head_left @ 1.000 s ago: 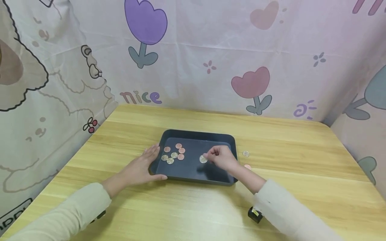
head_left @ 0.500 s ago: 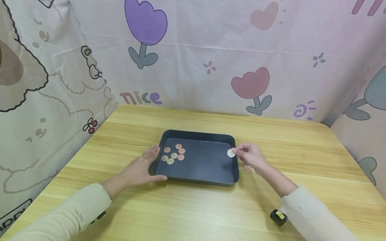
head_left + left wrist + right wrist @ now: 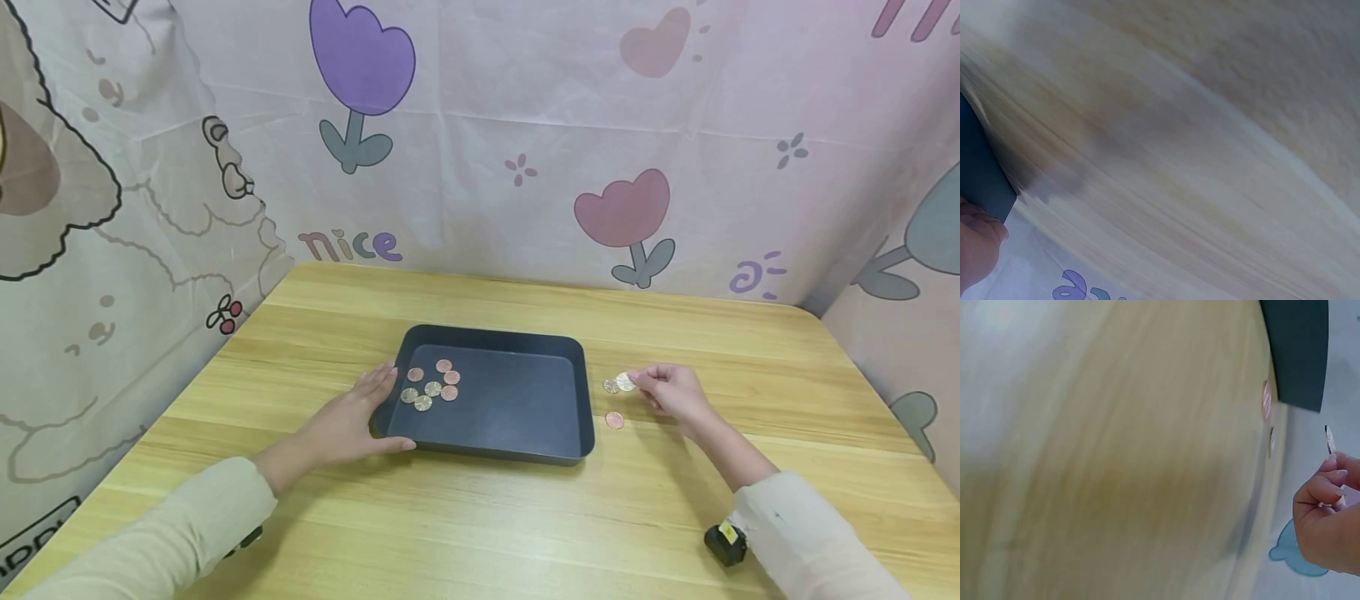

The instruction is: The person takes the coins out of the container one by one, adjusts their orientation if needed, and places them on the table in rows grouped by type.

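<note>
A dark grey rectangular tray [image 3: 517,408] sits on the wooden table. At its left corner my left hand [image 3: 345,421] rests spread out, fingertips on the left rim and thumb along the front rim. Several coins [image 3: 432,388], some copper and some gold-coloured, lie flat in the tray's left half. To the right of the tray, my right hand [image 3: 672,392] pinches a pale shiny coin [image 3: 626,382] between thumb and forefinger. The right wrist view shows this held coin [image 3: 1329,439] edge-on, raised above the table. Under and just left of it lies a duller coin [image 3: 611,386].
One copper coin [image 3: 615,420] lies on the table [image 3: 480,533] by the tray's right wall. A patterned cloth [image 3: 480,125] hangs behind the table and on both sides. A small black device [image 3: 725,544] is attached at the right sleeve.
My right hand has carried the pale coin from above the tray rightward past its rim, over the table beside the duller coin. The left hand and tray have stayed in place.
</note>
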Motion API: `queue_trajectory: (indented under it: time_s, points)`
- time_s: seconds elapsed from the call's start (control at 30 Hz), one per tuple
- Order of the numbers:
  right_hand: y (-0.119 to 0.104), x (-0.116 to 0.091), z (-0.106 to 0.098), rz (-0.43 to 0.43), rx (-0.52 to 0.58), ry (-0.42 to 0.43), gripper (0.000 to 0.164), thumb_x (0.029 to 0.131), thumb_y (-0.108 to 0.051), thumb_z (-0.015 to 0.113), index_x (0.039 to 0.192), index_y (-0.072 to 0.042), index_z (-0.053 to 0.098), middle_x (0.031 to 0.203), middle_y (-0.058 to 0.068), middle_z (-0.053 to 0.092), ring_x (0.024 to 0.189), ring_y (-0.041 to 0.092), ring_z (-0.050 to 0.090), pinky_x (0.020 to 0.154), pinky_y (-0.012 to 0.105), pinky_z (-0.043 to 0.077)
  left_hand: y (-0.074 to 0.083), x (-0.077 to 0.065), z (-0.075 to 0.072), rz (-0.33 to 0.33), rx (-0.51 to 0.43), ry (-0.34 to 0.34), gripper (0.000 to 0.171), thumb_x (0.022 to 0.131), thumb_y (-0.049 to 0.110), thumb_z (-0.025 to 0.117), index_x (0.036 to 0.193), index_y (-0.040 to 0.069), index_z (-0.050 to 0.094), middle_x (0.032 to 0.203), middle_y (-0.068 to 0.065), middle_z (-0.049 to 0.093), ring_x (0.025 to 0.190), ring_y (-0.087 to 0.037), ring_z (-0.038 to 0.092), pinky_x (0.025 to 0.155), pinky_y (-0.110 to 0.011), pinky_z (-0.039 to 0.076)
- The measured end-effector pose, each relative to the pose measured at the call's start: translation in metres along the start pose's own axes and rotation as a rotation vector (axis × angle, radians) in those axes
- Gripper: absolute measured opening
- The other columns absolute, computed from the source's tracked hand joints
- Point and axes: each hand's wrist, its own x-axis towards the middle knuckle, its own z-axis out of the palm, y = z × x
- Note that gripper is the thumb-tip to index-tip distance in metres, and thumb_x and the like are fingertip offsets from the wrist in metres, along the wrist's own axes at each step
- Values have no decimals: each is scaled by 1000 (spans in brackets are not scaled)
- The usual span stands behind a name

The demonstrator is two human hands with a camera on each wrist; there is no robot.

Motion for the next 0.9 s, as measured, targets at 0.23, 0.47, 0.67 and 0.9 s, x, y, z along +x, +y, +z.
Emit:
queue_trajectory:
  time_s: [0.23,0.47,0.67,0.9]
  points:
    - [11,6,-10,29,-33,-5,22,93,-21,54,98,0,58,68,-8,55,52,1,41,50,15,42,0,0,1,10,5,0,109,70,69,62,143,-4,27,153,-20,20,136,-44,25,107,-57,31]
    - [16,12,-16,73,-132,-6,22,93,-18,53,97,3,60,67,-5,55,53,3,41,49,16,40,0,0,1,5,-2,-4,110,70,69,63,144,-2,26,153,-19,19,137,-43,24,108,-56,30]
    - [20,18,-17,104,-185,23,21,91,-17,55,92,3,61,63,-4,53,48,3,37,43,16,35,0,0,1,3,0,-9,110,70,70,61,144,-2,25,154,-19,19,138,-43,24,108,-56,30]
    - [21,20,-16,95,-279,45,22,90,-19,56,81,0,61,64,-2,53,49,5,38,44,17,34,0,0,0,2,2,-6,110,70,71,61,144,-2,25,153,-19,19,137,-43,24,108,-57,30]
